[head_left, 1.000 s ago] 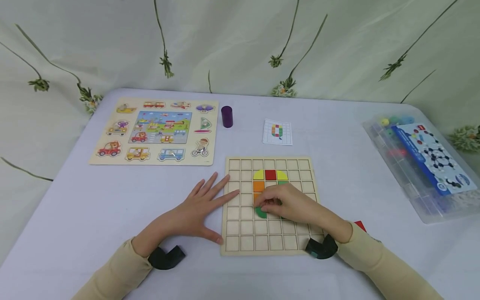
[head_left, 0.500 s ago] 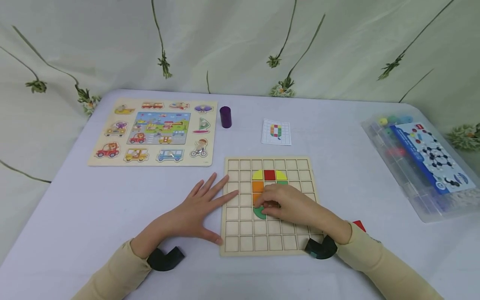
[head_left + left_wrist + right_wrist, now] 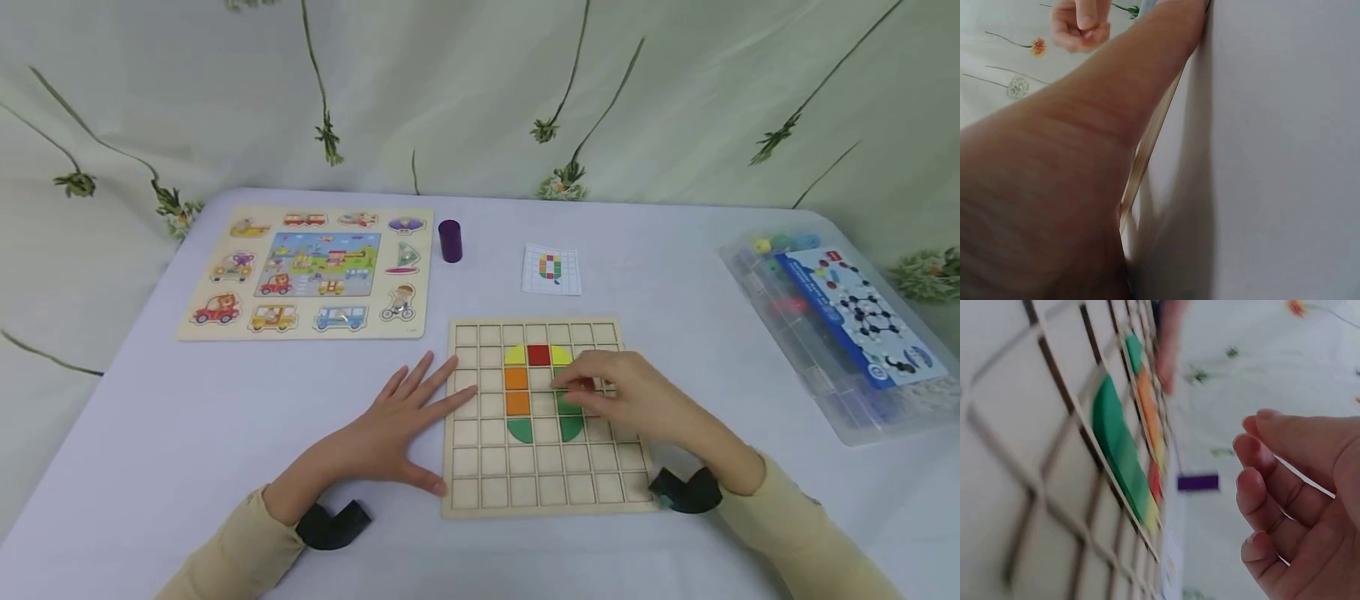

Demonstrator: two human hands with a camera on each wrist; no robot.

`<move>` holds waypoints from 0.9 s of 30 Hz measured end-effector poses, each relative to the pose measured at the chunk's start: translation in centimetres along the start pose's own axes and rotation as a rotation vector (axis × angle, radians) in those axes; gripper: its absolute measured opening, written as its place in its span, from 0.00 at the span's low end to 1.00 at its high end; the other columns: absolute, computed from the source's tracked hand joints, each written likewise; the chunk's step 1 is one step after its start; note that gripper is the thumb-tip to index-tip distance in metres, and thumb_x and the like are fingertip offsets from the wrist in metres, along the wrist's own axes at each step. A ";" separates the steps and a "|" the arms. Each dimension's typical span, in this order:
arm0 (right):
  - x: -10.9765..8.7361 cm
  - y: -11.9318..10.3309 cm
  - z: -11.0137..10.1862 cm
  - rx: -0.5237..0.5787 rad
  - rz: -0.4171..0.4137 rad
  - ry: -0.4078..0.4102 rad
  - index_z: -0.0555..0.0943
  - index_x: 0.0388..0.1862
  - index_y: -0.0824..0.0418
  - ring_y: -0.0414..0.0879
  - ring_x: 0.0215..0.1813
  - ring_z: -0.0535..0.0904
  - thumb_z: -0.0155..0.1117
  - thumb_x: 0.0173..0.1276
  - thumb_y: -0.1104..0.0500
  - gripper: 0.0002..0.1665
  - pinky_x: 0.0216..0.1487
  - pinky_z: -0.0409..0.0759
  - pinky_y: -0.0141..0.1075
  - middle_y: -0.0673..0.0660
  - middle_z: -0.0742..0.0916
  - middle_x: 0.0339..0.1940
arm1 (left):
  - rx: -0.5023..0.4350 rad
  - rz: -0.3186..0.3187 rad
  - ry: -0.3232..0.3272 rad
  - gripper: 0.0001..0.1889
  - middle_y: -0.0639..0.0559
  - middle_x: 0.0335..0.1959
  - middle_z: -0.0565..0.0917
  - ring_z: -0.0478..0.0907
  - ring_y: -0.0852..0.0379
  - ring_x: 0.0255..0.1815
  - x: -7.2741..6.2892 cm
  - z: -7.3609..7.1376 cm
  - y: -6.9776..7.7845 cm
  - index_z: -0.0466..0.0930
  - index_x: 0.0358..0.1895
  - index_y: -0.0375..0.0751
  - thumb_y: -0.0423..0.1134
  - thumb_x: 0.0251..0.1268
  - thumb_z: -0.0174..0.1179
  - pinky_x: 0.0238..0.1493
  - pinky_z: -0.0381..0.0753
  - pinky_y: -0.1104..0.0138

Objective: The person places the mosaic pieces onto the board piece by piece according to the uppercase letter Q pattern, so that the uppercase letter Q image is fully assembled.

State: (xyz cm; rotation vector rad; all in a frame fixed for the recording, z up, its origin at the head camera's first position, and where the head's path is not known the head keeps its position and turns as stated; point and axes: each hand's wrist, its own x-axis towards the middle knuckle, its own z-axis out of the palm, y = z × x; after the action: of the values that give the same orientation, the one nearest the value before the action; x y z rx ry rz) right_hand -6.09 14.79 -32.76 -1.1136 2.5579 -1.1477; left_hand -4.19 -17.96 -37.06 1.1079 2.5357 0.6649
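Observation:
A wooden grid board (image 3: 480, 487) lies on the table with flat coloured pieces in its cells. They form a ring: a red square (image 3: 538, 355) between yellow rounded corners, orange squares (image 3: 517, 378) on the left, a green rounded corner (image 3: 520, 430) below them and green pieces (image 3: 572, 428) on the right. My left hand (image 3: 390, 433) lies spread, fingertips at the board's left edge. Over the ring's right side hovers my right hand (image 3: 641, 396), fingers loosely curled, partly hiding the green column. In the right wrist view nothing shows between its fingers (image 3: 1260, 456).
Beyond the board lies a small pattern card (image 3: 531, 283) with a similar coloured ring. A purple cylinder (image 3: 450, 242) stands left of it, beside a vehicle picture puzzle (image 3: 360, 331). A clear plastic box (image 3: 817, 354) with a blue leaflet sits at the right.
My right hand has left the lower-left green corner and moved right and up, uncovering the orange squares and lower-right green corner. The left hand has stayed in place on the board's edge.

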 end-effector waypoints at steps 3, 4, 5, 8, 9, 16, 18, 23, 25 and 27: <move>-2.8 0.7 -2.5 -0.006 0.009 0.098 0.83 0.42 0.59 0.38 0.32 0.72 0.67 0.58 0.70 0.14 0.31 0.70 0.32 0.41 0.79 0.29 | 0.002 -0.017 -0.015 0.58 0.46 0.75 0.35 0.24 0.43 0.72 -0.2 0.2 0.0 0.49 0.75 0.51 0.70 0.38 0.65 0.64 0.30 0.44; -3.9 1.0 -3.2 -0.017 0.020 0.122 0.83 0.43 0.58 0.37 0.32 0.71 0.67 0.57 0.71 0.15 0.31 0.69 0.32 0.41 0.79 0.29 | 0.007 -0.026 -0.022 0.58 0.46 0.75 0.34 0.23 0.43 0.72 -0.3 0.2 0.0 0.48 0.75 0.52 0.71 0.38 0.65 0.64 0.29 0.44; -5.0 1.3 -3.9 -0.028 0.039 0.144 0.83 0.43 0.58 0.37 0.31 0.71 0.67 0.57 0.72 0.16 0.31 0.68 0.32 0.41 0.79 0.29 | 0.007 -0.034 -0.025 0.58 0.47 0.75 0.34 0.23 0.44 0.72 -0.4 0.2 0.1 0.48 0.75 0.52 0.71 0.38 0.64 0.64 0.29 0.44; -8.1 2.4 -5.3 -0.012 0.119 0.174 0.82 0.45 0.60 0.38 0.32 0.71 0.65 0.57 0.73 0.17 0.31 0.68 0.31 0.46 0.81 0.30 | 0.009 -0.056 -0.026 0.59 0.48 0.75 0.34 0.23 0.45 0.72 -0.6 0.1 0.1 0.48 0.75 0.53 0.71 0.37 0.65 0.65 0.29 0.45; -9.1 2.9 -5.5 0.005 0.154 0.173 0.81 0.45 0.61 0.38 0.32 0.72 0.64 0.58 0.73 0.17 0.31 0.69 0.30 0.48 0.81 0.31 | 0.008 -0.062 -0.025 0.59 0.48 0.75 0.34 0.23 0.45 0.72 -0.6 0.1 0.1 0.48 0.75 0.53 0.71 0.36 0.65 0.65 0.29 0.45; -13.9 5.5 -5.1 0.124 0.292 0.087 0.81 0.47 0.62 0.40 0.33 0.73 0.63 0.60 0.72 0.16 0.32 0.71 0.30 0.51 0.81 0.32 | 0.008 -0.068 -0.018 0.59 0.47 0.75 0.35 0.23 0.44 0.72 -0.4 -0.1 0.3 0.50 0.74 0.52 0.69 0.36 0.67 0.65 0.28 0.45; -14.5 6.0 -4.7 0.132 0.285 0.075 0.81 0.47 0.60 0.40 0.33 0.71 0.66 0.58 0.72 0.17 0.31 0.69 0.30 0.49 0.80 0.31 | 0.004 -0.068 -0.019 0.59 0.47 0.75 0.35 0.23 0.44 0.72 -0.3 -0.1 0.3 0.50 0.74 0.52 0.69 0.36 0.67 0.65 0.28 0.45; -15.2 6.4 -3.8 0.066 0.232 0.089 0.82 0.45 0.55 0.39 0.34 0.69 0.73 0.49 0.71 0.23 0.33 0.66 0.28 0.47 0.79 0.34 | 0.005 -0.064 -0.028 0.59 0.48 0.75 0.34 0.23 0.45 0.72 0.0 -0.2 0.3 0.49 0.74 0.52 0.69 0.36 0.67 0.65 0.28 0.46; -15.3 6.5 -3.6 0.035 0.216 0.098 0.82 0.44 0.54 0.38 0.34 0.68 0.74 0.47 0.71 0.24 0.33 0.66 0.28 0.47 0.79 0.35 | 0.008 -0.058 -0.030 0.59 0.48 0.75 0.34 0.23 0.45 0.72 0.1 -0.2 0.3 0.49 0.74 0.52 0.69 0.37 0.67 0.65 0.28 0.46; -15.3 6.6 -3.4 0.016 0.216 0.105 0.81 0.43 0.53 0.38 0.34 0.68 0.74 0.46 0.71 0.25 0.32 0.66 0.28 0.47 0.78 0.35 | 0.007 -0.050 -0.030 0.59 0.47 0.75 0.34 0.23 0.45 0.72 0.2 -0.2 0.3 0.49 0.74 0.51 0.69 0.37 0.67 0.65 0.28 0.46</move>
State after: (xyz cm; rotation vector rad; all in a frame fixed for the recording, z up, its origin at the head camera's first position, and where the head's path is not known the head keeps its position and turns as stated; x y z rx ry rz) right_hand -0.10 29.97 -37.59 -0.7691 2.6614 -1.1987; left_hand -4.23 -17.73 -36.76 1.0447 2.5336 0.6223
